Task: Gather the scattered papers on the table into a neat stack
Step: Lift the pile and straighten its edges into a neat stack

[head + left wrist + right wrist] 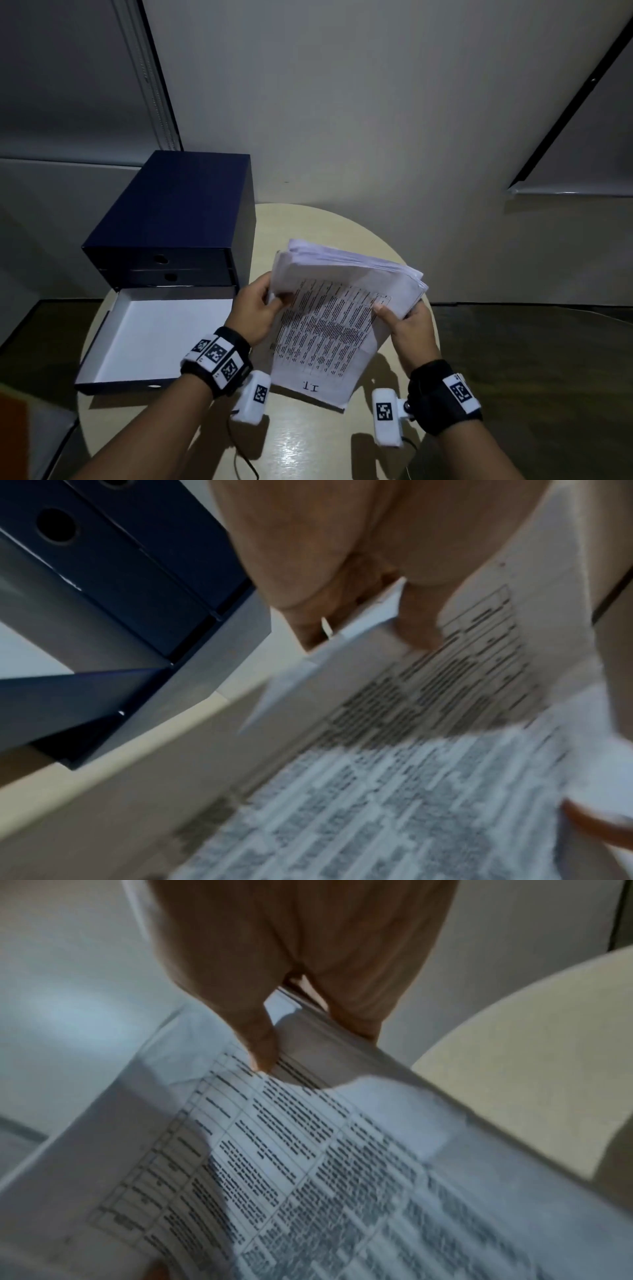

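We hold the stack of papers (pixel 342 308) between both hands above the middle of the round table (pixel 308 445), its far end raised and its near edge down by the tabletop. Our left hand (pixel 257 315) grips the left edge, thumb curled over the top sheet and fingers tucked beneath; the left wrist view shows that thumb (pixel 418 626) pressing on the printed page. Our right hand (pixel 407 325) pinches the right edge, thumb (pixel 260 1047) on top and the other fingers under the pile. The top sheet carries a printed table of dense rows (the text is too blurred to read), and near its bottom margin the characters "1.1" show, upside down to us. The sheets are not fully squared: the far edges fan apart. At the table's left edge stands a dark blue drawer box (pixel 178 222) with round finger holes, its lowest drawer (pixel 154 342) pulled out, white inside.
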